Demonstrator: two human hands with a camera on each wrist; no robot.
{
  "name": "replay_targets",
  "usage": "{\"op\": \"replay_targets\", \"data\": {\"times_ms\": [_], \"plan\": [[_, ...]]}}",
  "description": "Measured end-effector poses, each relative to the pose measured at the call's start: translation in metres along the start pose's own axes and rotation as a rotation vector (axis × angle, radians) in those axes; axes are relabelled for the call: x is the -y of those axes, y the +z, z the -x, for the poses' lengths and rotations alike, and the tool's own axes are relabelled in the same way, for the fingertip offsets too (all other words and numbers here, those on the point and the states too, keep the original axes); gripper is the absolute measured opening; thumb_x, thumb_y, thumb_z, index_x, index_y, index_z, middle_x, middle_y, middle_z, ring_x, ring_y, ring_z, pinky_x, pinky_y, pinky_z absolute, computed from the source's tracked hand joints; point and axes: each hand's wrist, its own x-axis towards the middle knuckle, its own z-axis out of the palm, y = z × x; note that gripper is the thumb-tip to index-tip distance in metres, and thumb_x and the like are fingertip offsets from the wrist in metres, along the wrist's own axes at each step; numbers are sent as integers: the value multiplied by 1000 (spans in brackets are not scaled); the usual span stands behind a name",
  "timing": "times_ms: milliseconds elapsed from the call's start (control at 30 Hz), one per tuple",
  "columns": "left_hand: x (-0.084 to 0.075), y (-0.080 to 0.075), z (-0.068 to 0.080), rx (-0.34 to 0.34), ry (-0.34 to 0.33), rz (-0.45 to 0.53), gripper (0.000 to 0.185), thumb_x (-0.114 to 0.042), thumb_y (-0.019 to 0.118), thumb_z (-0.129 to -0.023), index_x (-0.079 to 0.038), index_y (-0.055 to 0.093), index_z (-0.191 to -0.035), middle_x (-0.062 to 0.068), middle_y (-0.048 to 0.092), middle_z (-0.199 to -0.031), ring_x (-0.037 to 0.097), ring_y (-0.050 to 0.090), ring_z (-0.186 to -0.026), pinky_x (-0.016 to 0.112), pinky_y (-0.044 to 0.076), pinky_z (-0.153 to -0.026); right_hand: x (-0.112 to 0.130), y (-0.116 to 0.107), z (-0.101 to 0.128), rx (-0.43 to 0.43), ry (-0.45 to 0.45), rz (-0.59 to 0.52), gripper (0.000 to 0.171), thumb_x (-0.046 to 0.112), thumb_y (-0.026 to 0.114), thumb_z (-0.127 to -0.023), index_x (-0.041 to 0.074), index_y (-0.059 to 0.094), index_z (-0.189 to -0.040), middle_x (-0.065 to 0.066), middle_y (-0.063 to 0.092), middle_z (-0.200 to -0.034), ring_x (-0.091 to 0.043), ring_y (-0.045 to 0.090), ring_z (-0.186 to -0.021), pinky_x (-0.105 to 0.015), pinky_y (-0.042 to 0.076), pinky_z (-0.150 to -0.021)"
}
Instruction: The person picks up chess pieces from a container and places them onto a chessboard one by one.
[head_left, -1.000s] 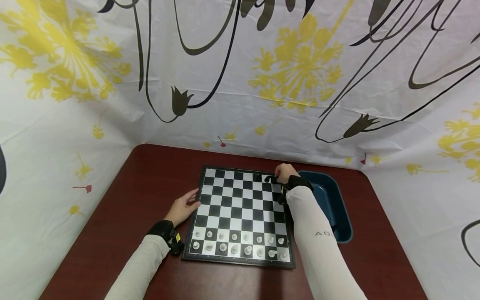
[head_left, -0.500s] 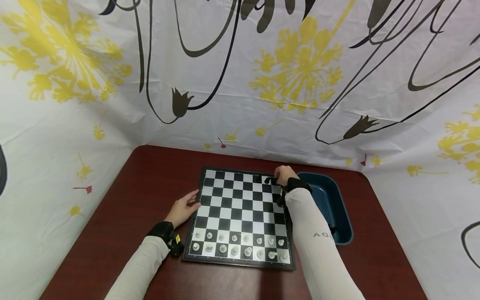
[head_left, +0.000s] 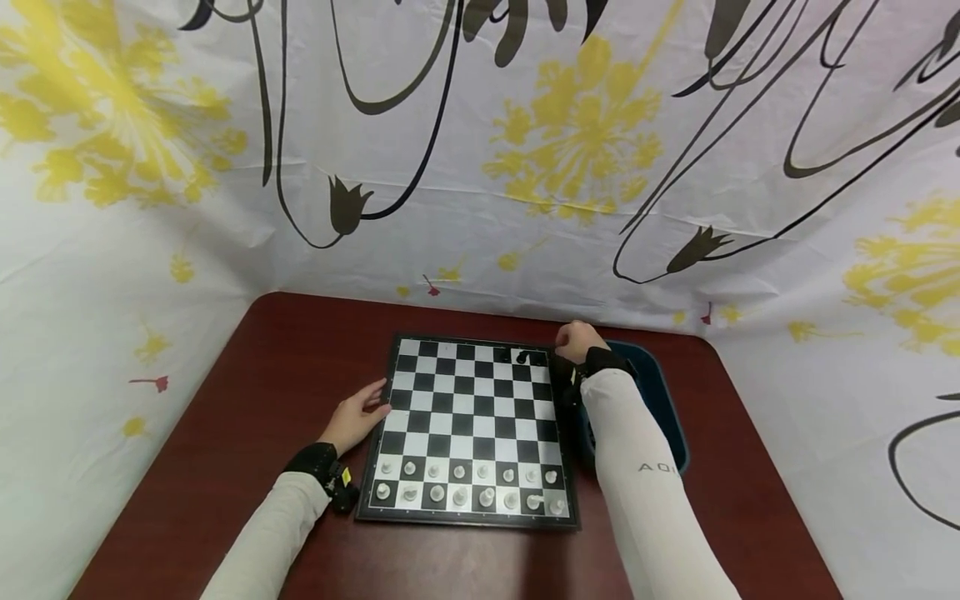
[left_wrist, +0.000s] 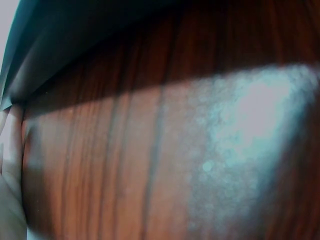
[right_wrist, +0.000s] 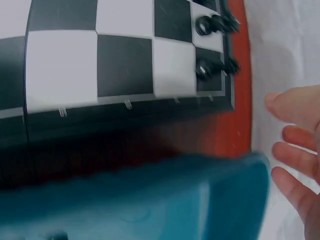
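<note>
Flower-printed sheeting walls off the red-brown desk. Two black chess pieces stand at the chessboard far right corner; the empty, slack-fingered right hand hovers just right of them, over the blue tray. The relaxed left hand touches the board's left edge, much farther off.

I see the chessboard lying in the middle of the table, with the bin just beside its right edge. Two rows of pieces stand on the near end, two pieces on the far right corner. My left hand rests at the board's left edge, my right hand beyond the far right corner.
</note>
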Motion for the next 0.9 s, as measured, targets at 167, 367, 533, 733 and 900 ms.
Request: {"op": "replay_targets", "data": {"times_ms": [167,367,533,733,900], "plan": [[0,0,1,-2,15,-15,57,-27,61,-87,-9,40,-137,23,50,-127,34,52,-113,45,47,-88,-8,-17,14,-2,28,-11,31,14,54,-90,-4,57,-114,-23,52,-118,-35,52,-102,-45,45,-85],[-1,0,1,9,7,-26,58,-30,59,-88,-9,38,-138,24,49,-128,35,51,-114,48,43,-93,-23,-29,29,37,16,1,40,17,51,-91,-6,50,-124,-26,48,-125,-40,46,-113,-49,41,-92],[-2,0,2,19,17,-35,59,-30,58,-89,-8,36,-139,25,48,-129,37,50,-114,50,40,-94,-40,-34,42,74,47,-3,49,21,50,-91,-5,41,-132,-28,38,-135,-44,37,-121,-53,35,-98],[-4,2,2,15,28,-45,59,-29,58,-89,-7,36,-139,26,48,-128,38,50,-114,50,42,-93,-53,-40,59,82,103,-40,52,24,50,-91,-3,38,-134,-28,36,-136,-44,37,-121,-55,35,-96],[-5,1,2,29,21,-55,59,-29,58,-89,-7,36,-139,26,47,-129,37,49,-115,49,40,-95,-58,-44,74,75,125,-65,51,22,50,-92,-3,38,-135,-27,37,-136,-43,39,-120,-55,36,-96]]}}
